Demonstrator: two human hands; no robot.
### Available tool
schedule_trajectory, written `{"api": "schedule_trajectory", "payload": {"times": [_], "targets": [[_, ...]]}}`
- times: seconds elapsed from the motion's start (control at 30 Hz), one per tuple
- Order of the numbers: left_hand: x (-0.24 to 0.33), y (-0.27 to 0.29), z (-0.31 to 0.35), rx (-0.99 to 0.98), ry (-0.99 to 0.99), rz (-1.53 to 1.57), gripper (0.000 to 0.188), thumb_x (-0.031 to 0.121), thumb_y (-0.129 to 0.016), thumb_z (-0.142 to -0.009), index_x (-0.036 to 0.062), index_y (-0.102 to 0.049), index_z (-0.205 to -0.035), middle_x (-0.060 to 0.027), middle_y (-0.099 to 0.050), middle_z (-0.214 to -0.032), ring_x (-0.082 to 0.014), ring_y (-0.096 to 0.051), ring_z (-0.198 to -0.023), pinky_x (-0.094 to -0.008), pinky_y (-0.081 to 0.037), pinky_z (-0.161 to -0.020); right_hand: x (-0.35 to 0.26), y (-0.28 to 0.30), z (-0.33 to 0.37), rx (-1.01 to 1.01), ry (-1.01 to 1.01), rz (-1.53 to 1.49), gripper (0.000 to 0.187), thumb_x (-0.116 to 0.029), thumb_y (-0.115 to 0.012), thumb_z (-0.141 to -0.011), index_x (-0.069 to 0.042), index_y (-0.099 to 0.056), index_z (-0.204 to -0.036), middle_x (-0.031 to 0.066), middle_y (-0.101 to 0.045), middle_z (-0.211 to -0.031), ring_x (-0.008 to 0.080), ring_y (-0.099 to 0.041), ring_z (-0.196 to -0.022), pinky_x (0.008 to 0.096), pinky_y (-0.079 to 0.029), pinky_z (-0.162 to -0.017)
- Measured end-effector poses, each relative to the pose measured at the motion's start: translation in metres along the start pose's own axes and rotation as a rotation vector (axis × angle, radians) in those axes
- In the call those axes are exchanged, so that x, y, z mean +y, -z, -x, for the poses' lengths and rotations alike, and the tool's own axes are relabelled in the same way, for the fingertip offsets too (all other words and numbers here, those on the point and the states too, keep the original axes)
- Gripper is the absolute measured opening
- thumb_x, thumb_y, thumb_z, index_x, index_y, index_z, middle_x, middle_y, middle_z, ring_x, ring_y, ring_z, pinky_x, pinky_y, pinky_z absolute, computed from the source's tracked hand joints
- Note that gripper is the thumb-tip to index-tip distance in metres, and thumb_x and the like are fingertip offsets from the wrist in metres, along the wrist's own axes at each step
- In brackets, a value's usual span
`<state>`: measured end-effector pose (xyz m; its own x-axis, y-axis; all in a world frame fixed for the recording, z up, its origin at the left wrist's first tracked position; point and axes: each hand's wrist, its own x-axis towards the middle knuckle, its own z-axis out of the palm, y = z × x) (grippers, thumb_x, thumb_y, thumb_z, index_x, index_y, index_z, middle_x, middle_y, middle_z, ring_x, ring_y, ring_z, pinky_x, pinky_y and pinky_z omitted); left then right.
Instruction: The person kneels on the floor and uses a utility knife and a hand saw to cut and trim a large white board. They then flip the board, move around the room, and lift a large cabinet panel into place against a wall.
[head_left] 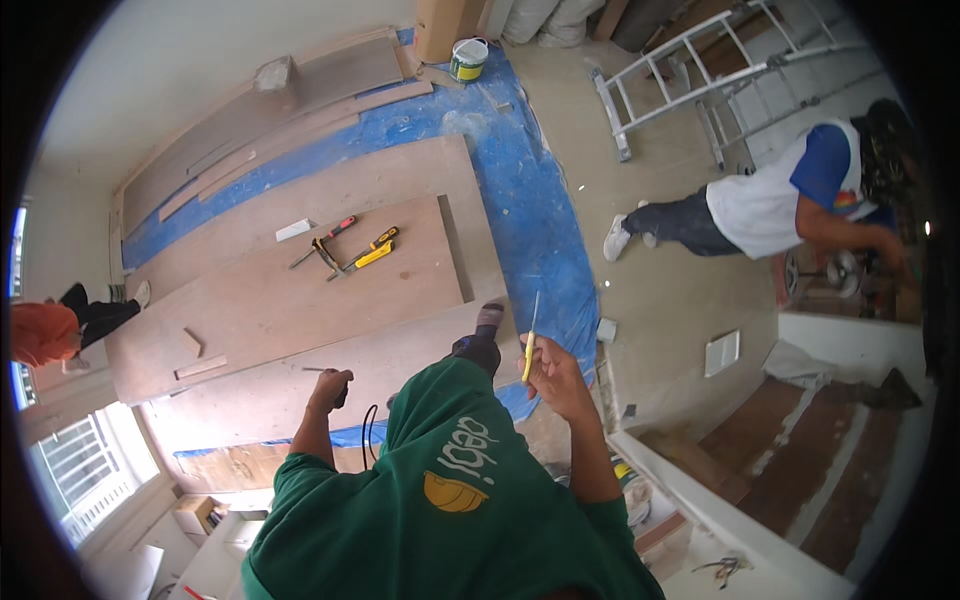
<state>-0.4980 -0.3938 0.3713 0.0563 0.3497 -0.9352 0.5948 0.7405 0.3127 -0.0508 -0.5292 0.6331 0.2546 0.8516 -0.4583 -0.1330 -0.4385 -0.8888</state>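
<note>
My right hand (552, 376) is closed around a yellow-handled knife (529, 357), its long thin blade pointing away from me. On the left, my left hand (328, 388) grips a dark-handled tool (342, 393); a short thin rod sticks out to its left, and the fist hides its exact kind. Beyond both hands lies a large wooden panel (420, 285) on a wider board (400, 170). Several hand tools (345, 248) with red-and-black and yellow-and-black handles rest on the panel, near a small white block (294, 230). My foot (491, 314) stands at the panel's near right corner.
Blue sheeting (530, 220) covers the floor around the boards. A paint bucket (468, 60) stands at the far edge. An aluminium ladder (690, 90) is at the far right, near a person in a white-and-blue shirt (770, 200). Another person in orange (45, 333) is at far left.
</note>
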Motion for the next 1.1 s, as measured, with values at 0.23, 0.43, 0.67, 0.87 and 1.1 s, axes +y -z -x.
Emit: {"api": "schedule_trajectory", "payload": {"times": [0.23, 0.43, 0.67, 0.87, 1.1], "targets": [[0.057, -0.132, 0.02, 0.161, -0.015, 0.102, 0.052, 0.03, -0.074, -0.07, -0.0061, -0.065, -0.106, -0.0156, -0.07, -0.086, -0.0242, -0.068, -0.078, -0.0371, -0.054, -0.069, -0.025, 0.1, -0.077, -0.183, -0.188, 0.112, 0.031, -0.007, -0.058, -0.098, 0.004, -0.055, -0.126, 0.0077, -0.067, -0.085, 0.0094, -0.06, -0.064, 0.0259, -0.052, -0.057], [0.166, -0.198, 0.035, 0.262, -0.096, 0.171, 0.055, 0.031, -0.074, -0.069, -0.0062, -0.064, -0.109, -0.017, -0.071, -0.097, -0.0273, -0.068, -0.09, -0.0372, -0.054, -0.082, -0.062, 0.163, -0.18, -0.354, -0.246, 0.224, 0.038, -0.014, -0.062, -0.098, 0.004, -0.053, -0.129, 0.0092, -0.067, -0.085, 0.0118, -0.061, -0.062, 0.0272, -0.054, -0.057], [0.209, -0.283, -0.043, 0.324, 0.068, 0.418, 0.045, 0.027, -0.075, -0.07, -0.0056, -0.069, -0.1, -0.0109, -0.068, -0.082, -0.02, -0.065, -0.073, -0.0368, -0.054, -0.067, -0.139, 0.251, -0.34, -0.374, -0.237, 0.227, 0.034, -0.015, -0.063, -0.099, 0.002, -0.055, -0.128, 0.009, -0.067, -0.086, 0.01, -0.06, -0.061, 0.0253, -0.055, -0.058], [0.294, -0.375, -0.05, 0.396, 0.154, 0.718, 0.042, 0.027, -0.075, -0.07, -0.0041, -0.071, -0.098, -0.0109, -0.068, -0.079, -0.0205, -0.064, -0.067, -0.0362, -0.053, -0.062, -0.187, 0.247, -0.53, -0.669, -0.23, 0.484, 0.037, -0.021, -0.065, -0.099, 0.003, -0.058, -0.126, 0.0069, -0.067, -0.088, 0.009, -0.06, -0.065, 0.0252, -0.055, -0.056], [0.421, -0.379, -0.022, 0.435, 0.288, 1.235, 0.065, 0.036, -0.079, -0.066, -0.0057, -0.066, -0.114, -0.0183, -0.072, -0.097, -0.0255, -0.068, -0.083, -0.0376, -0.056, -0.074, -0.286, 0.081, -0.666, -1.149, -0.039, 0.838, 0.04, -0.015, -0.065, -0.096, 0.006, -0.056, -0.128, 0.0061, -0.066, -0.079, 0.0093, -0.058, -0.059, 0.026, -0.049, -0.051]]}}
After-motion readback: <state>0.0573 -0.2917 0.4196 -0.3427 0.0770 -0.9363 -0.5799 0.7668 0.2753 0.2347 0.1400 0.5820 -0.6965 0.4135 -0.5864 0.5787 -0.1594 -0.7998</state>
